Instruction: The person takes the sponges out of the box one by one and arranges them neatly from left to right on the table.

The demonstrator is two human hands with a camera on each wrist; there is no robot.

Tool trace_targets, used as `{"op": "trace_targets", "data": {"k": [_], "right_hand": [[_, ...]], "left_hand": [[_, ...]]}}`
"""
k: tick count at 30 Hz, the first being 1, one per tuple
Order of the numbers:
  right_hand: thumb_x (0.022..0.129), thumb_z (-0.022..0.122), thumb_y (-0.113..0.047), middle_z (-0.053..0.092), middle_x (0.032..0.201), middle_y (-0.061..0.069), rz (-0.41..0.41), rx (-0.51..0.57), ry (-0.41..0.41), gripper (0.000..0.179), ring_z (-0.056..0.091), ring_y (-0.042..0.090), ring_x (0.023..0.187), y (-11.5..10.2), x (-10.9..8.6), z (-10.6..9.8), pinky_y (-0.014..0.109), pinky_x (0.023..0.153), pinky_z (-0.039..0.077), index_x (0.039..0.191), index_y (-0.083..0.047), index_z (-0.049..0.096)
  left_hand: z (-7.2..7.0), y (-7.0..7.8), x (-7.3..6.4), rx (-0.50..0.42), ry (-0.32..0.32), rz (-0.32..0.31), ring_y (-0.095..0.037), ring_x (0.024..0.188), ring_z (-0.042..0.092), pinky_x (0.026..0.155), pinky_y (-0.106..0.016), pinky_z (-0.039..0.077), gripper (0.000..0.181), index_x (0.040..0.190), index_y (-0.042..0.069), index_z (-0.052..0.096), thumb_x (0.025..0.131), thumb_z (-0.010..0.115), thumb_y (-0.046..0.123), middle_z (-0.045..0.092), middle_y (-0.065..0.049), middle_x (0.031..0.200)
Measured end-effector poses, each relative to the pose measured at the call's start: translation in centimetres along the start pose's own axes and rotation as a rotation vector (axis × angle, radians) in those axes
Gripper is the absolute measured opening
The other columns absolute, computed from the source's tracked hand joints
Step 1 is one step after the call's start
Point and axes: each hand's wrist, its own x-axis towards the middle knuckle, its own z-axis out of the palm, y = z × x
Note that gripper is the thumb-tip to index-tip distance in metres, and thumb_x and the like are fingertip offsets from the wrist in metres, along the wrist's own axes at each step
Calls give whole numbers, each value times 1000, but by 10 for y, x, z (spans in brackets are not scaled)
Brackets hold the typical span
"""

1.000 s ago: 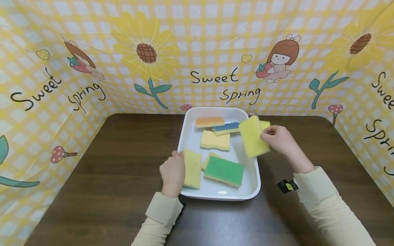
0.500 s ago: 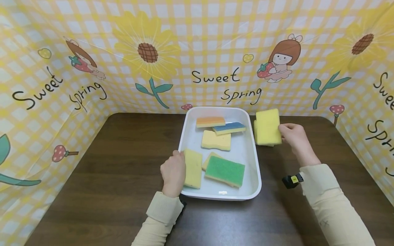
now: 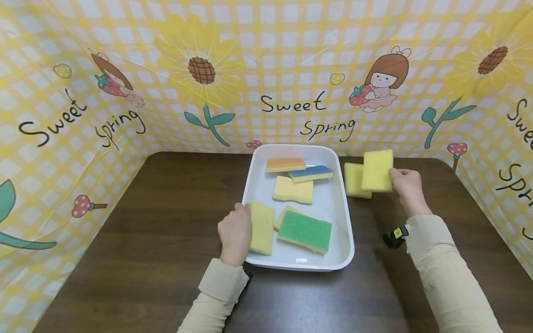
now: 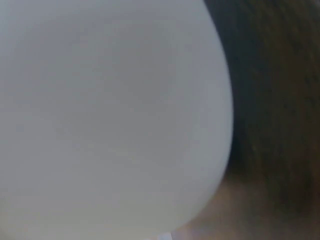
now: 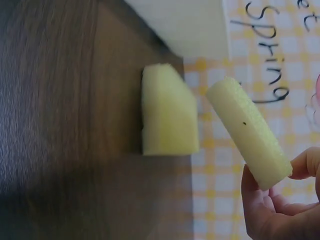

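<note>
In the head view my right hand [image 3: 408, 187] pinches a yellow sponge [image 3: 377, 171] by its right edge. The right wrist view shows this held sponge [image 5: 250, 132] raised off the table, between thumb and fingers. Behind it and lower, a second yellow sponge [image 3: 354, 180] lies on the table beside the tray. My left hand [image 3: 235, 233] grips the left rim of the white tray [image 3: 343, 231], next to a pale yellow sponge [image 3: 261, 229]; its fingertips are hidden. The left wrist view is filled by the tray's blurred white side [image 4: 115, 115].
Inside the tray lie an orange sponge [image 3: 286, 164], a blue-topped sponge [image 3: 311, 173], a cream sponge [image 3: 293, 189] and a green-topped sponge [image 3: 306, 231] overlapping another pale one. The dark wooden table [image 3: 158, 240] meets a patterned cloth [image 3: 266, 60] at the back and sides.
My right hand has carried the yellow sponge rightward from over the tray's right rim to beyond it, uncovering the second yellow sponge. My left hand has stayed on the tray.
</note>
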Motion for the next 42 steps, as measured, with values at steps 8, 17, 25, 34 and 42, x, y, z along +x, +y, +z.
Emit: {"op": "trace_targets", "data": {"k": [8, 17, 25, 34, 42], "right_hand": [[93, 37, -29, 47, 73, -3, 70, 71, 85, 58, 44, 4, 57, 15, 16, -8, 21, 55, 40, 133, 11, 45], [91, 42, -29, 43, 62, -11, 142, 125, 157, 47, 44, 3, 53, 28, 25, -9, 21, 56, 42, 123, 4, 53], [91, 43, -27, 50, 91, -2, 172, 112, 209, 43, 44, 8, 74, 35, 34, -9, 19, 67, 40, 122, -1, 57], [94, 38, -27, 37, 145, 19, 156, 79, 151, 58, 43, 24, 115, 41, 37, -8, 31, 103, 38, 141, 5, 38], [93, 38, -26, 41, 140, 19, 136, 35, 140, 56, 47, 20, 103, 43, 40, -8, 22, 84, 40, 140, 6, 40]], "left_hand": [[-2, 1, 0, 5, -40, -5, -28, 53, 63, 46, -39, 46, 34, 81, 1, 56, 101, 45, 27, 62, -16, 60], [-1, 1, 0, 14, 2, 10, -29, 52, 64, 45, -40, 46, 35, 79, 1, 55, 100, 46, 27, 62, -16, 59], [0, 0, 1, 23, 0, 4, -29, 53, 64, 45, -40, 46, 35, 79, 1, 55, 100, 46, 27, 62, -16, 59], [-1, 1, 1, 33, -15, 6, -28, 52, 64, 45, -39, 47, 35, 80, 1, 56, 101, 45, 27, 62, -15, 59], [-1, 1, -1, 28, 27, 17, -30, 53, 64, 45, -41, 47, 35, 78, 1, 55, 100, 47, 27, 63, -17, 59]]}}
